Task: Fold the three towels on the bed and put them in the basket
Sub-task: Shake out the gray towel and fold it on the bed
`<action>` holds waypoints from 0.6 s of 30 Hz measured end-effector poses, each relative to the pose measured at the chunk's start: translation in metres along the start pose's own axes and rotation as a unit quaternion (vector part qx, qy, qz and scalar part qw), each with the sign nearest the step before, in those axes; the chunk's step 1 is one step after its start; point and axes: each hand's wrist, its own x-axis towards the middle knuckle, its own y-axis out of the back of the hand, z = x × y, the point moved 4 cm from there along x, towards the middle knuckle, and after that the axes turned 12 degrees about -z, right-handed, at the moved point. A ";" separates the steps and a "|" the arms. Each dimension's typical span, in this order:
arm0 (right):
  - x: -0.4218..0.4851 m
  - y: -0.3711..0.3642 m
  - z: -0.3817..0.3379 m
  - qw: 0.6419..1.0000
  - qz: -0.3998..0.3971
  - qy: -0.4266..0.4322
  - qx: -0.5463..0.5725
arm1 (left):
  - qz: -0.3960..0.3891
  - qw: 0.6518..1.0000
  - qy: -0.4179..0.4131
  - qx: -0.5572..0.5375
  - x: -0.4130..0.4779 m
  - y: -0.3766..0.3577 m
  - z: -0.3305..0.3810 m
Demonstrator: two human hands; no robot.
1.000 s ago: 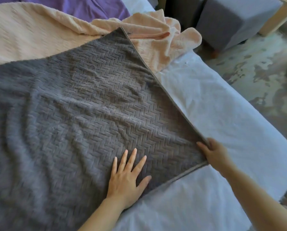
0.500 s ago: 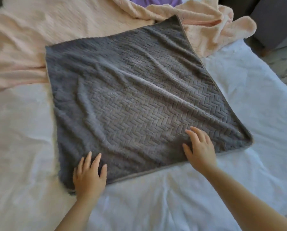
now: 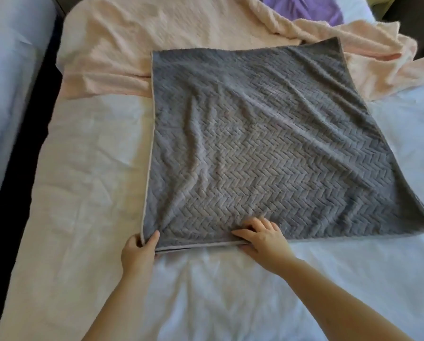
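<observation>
The grey towel [image 3: 267, 143] lies flat in the middle of the frame, and its far edge rests on the pink towel [image 3: 181, 33]. The left hand [image 3: 138, 254] pinches the near left corner, thumb on top and fingers round the hem. The right hand [image 3: 265, 238] has its fingers curled on the near hem, about halfway along; it seems to grip the edge, but I cannot see if a finger goes under.

I see some risks here. The near hem shows two layers, so a pinch that catches only the upper one would let the layers slide apart when lifted. The near right corner, at the lower right of the towel, is held by nobody; I think it may sag or trail, and then the fold comes out crooked. The long creases across the cloth are not smoothed, so they can be closed inside the next fold. And since the far edge overlaps the pink towel, a pull could drag that one too.

The bed has a white sheet [image 3: 230, 291], soft and wrinkled, which gives little grip to the cloth. A purple towel [image 3: 304, 8] peeks out at the upper right. Along the left of the frame is a dark gap [image 3: 21, 168], and beyond it a pale blue surface [image 3: 9, 70]. No basket is in view.
</observation>
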 end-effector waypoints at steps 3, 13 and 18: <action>-0.007 -0.002 -0.005 0.999 -0.016 -0.032 -0.006 | -0.032 0.999 0.002 0.005 -0.008 0.012 -0.001; -0.044 0.026 0.038 0.953 0.021 -0.127 0.273 | -0.087 0.965 -0.245 0.028 -0.074 -0.042 0.118; -0.075 0.055 0.114 0.876 0.122 -0.213 0.416 | -0.163 0.923 -0.343 0.067 -0.111 -0.139 0.164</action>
